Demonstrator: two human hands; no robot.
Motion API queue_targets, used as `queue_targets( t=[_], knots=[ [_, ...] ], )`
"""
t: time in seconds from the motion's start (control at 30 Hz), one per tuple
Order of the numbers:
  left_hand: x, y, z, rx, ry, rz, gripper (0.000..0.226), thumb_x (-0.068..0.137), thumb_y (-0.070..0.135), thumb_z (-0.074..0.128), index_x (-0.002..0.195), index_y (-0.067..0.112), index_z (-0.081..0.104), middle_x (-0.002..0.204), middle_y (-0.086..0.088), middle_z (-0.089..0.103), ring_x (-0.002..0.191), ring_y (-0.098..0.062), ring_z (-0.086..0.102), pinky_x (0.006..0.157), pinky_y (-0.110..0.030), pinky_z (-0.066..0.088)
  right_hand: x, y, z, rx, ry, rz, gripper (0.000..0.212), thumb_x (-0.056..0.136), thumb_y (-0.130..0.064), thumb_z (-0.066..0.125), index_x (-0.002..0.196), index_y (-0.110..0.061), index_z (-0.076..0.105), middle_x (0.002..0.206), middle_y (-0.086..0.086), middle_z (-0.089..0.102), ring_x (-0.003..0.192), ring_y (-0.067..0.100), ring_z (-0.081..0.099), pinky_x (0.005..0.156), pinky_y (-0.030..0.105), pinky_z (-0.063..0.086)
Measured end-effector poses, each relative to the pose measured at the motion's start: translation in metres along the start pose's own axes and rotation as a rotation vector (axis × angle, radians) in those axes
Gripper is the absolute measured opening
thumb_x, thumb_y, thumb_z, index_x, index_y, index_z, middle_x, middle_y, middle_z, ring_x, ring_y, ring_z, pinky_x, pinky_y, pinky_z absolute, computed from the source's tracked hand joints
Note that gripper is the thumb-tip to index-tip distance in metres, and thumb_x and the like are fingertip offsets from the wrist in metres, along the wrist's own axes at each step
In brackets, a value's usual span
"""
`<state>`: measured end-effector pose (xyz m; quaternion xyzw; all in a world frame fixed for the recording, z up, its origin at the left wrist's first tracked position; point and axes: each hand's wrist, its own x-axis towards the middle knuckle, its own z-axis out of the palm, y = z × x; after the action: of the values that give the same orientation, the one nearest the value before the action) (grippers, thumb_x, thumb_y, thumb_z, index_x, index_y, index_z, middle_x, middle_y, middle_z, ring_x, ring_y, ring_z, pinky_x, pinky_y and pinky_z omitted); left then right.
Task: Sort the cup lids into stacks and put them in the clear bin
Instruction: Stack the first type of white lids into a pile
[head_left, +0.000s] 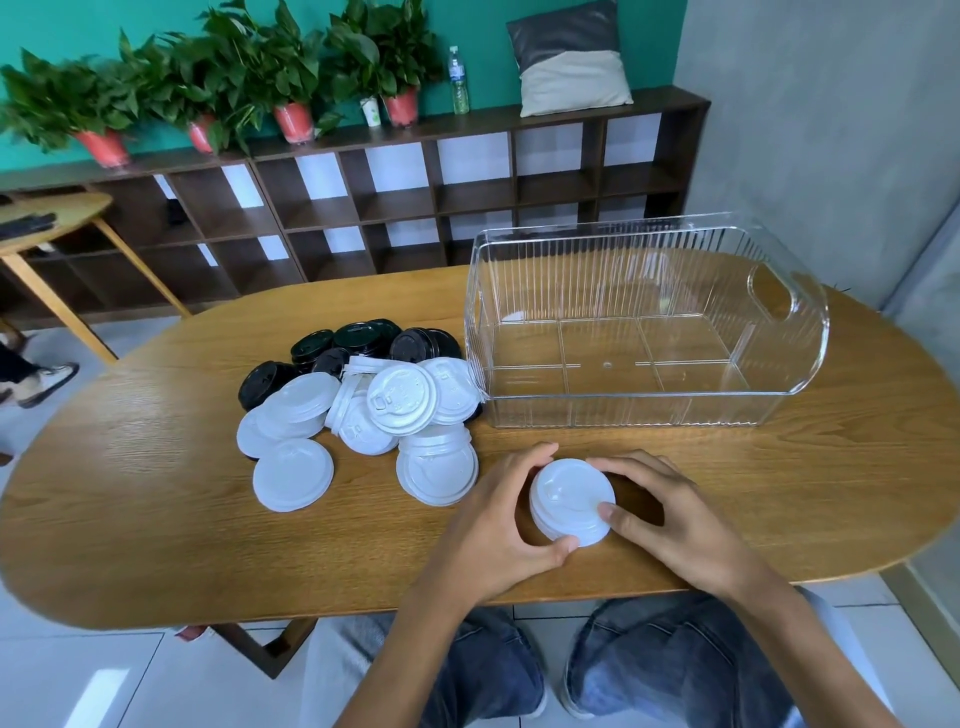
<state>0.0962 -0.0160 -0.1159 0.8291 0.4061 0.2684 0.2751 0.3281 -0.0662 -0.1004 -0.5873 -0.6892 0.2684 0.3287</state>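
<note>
A short stack of white lids (569, 501) rests on the wooden table (156, 493) near its front edge. My left hand (498, 525) cups the stack's left side, thumb under its front rim. My right hand (670, 512) holds its right side, thumb on the rim. To the left lies a loose pile of white lids (363, 431), with black lids (358, 343) behind it. The clear bin (644, 405) stands at the back right with nothing in it, its ribbed walls and floor dividers showing.
A dark cubby shelf (395, 202) with potted plants, a bottle and a cushion lines the far wall. A second wooden table (52, 223) stands at the left. A person's shoe (49, 382) shows on the floor there. My knees are below the table's edge.
</note>
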Motion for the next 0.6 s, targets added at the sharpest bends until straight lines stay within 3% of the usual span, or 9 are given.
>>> queue_targets(
  t=[0.13,0.3,0.47,0.6],
  knots=[
    [-0.0055,-0.0008,0.0038,0.006,0.004,-0.027,0.090,0.075,0.048,0.078,0.147,0.061,0.025,0.140,0.036,0.042,0.136,0.006,0.042,0.106,-0.003,0.026,-0.0040,-0.0011,0.0052,-0.095,-0.013,-0.007,0.055,0.086,-0.062,0.052,0.136,-0.038,0.053,0.127,-0.029,0.053,0.124,0.000,0.043,0.102,0.032,0.042],
    [-0.0040,-0.0073,0.0052,-0.015,0.005,-0.020,0.091,0.076,0.051,0.076,0.147,0.065,0.021,0.148,0.040,0.035,0.141,0.009,0.034,0.105,0.000,0.025,-0.0002,-0.0004,0.0073,-0.133,-0.003,-0.007,0.065,0.078,-0.077,0.052,0.135,-0.047,0.045,0.126,-0.037,0.046,0.125,-0.007,0.037,0.100,0.025,0.040],
    [-0.0002,-0.0065,0.0046,-0.064,0.000,0.010,0.093,0.076,0.050,0.077,0.146,0.066,0.018,0.148,0.038,0.037,0.142,0.007,0.036,0.111,-0.007,0.028,0.0022,0.0010,0.0064,-0.136,0.003,-0.002,0.067,0.075,-0.081,0.054,0.133,-0.051,0.044,0.126,-0.035,0.047,0.124,-0.008,0.036,0.101,0.018,0.035],
    [0.0010,-0.0063,0.0055,-0.065,0.026,0.016,0.092,0.074,0.052,0.077,0.143,0.070,0.018,0.148,0.043,0.032,0.141,0.013,0.033,0.106,0.000,0.025,0.0041,0.0012,0.0072,-0.150,0.002,-0.001,0.058,0.077,-0.075,0.061,0.127,-0.060,0.035,0.126,-0.037,0.046,0.124,-0.010,0.035,0.098,0.009,0.030]
  ],
)
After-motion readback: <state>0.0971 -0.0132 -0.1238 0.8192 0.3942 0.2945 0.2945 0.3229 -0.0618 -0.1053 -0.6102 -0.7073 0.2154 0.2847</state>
